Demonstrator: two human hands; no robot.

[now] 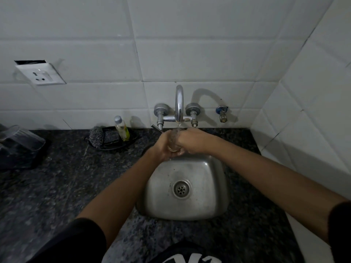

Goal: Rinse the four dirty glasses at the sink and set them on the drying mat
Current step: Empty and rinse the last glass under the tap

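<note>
We hold one glass under the running tap, above the rear edge of the sink. The left hand wraps the glass from the left with its fingers closed around the wall. The right hand closes on it from the right, fingers curled against the rim and upper wall. The glass tilts toward the camera, its base nearest us. A thin stream of water falls from the spout onto the glass and hands.

We judge the task to be in the rinsing step for this glass. The basin is empty apart from its drain, and no other glasses can be made out on the desk. We cannot tell how many of the four are already rinsed. No drying mat is identifiable; a dark, blurred object lies at the left edge of the desk, and it may or may not be the mat. A soap bottle and a scrubber sit in a dish left of the tap.

What remains, at minimum: finish this rinse and set the glass on the mat.
</note>
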